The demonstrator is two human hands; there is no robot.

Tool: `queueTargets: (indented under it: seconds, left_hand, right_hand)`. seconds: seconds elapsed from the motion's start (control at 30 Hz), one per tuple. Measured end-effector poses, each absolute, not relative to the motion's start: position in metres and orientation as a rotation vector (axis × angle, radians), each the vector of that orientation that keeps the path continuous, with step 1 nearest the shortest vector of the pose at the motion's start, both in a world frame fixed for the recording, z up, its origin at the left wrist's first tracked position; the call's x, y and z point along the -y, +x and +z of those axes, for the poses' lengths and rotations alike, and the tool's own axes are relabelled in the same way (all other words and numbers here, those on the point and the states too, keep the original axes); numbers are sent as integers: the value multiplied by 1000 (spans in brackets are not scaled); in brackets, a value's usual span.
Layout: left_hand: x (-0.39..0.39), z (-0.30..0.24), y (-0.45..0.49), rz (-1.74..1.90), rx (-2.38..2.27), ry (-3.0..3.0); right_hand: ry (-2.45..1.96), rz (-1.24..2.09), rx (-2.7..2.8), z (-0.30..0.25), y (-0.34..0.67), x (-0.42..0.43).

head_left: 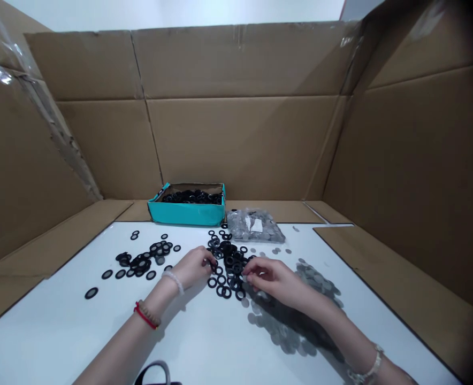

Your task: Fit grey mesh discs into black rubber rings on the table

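My left hand [194, 266] rests on the white table [204, 342] with its fingers curled at the left edge of a pile of black rubber rings [229, 263]. My right hand [269, 279] lies at the pile's right edge, fingers bent in a pinch; what they hold is too small to make out. Under and beside my right forearm lies a spread of thin grey discs [300, 310]. A second cluster of black rings [140, 262] sits further left, apart from both hands.
A teal box [188, 213] full of black rings stands at the back of the table. Beside it lies a clear bag of grey discs [254, 227]. Tall cardboard walls [244, 139] enclose the table on three sides. A dark curved object [156, 371] shows at the bottom edge.
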State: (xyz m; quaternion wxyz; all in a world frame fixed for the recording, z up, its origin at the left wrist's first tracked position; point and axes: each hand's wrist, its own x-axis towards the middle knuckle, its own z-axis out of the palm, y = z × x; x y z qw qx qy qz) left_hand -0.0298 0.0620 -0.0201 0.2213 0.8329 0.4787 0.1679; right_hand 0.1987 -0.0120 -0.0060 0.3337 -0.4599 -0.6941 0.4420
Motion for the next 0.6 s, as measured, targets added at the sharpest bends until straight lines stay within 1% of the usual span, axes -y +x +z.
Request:
queueTargets:
  seconds: [0.17,0.27,0.4,0.5,0.6]
  left_hand:
    - [-61,-18,-31,454,-1294,2318]
    - [-59,-17,-25,562,-1280,2295]
    - [-51,-16,-8,741,-1142,1945]
    - [-41,-14,6,751,-953,1672]
    - [-33,-9,13,780,-850,1553]
  right_hand:
    - [-1184,1180,1691,-15,188,8]
    - [-1144,1203,1537,-23,184,4]
    - [-1113,1177,1398,-28,180,1]
    - [-1110,1177,1327,-27,178,1]
    - [-1097,1228,1315,-24,178,1]
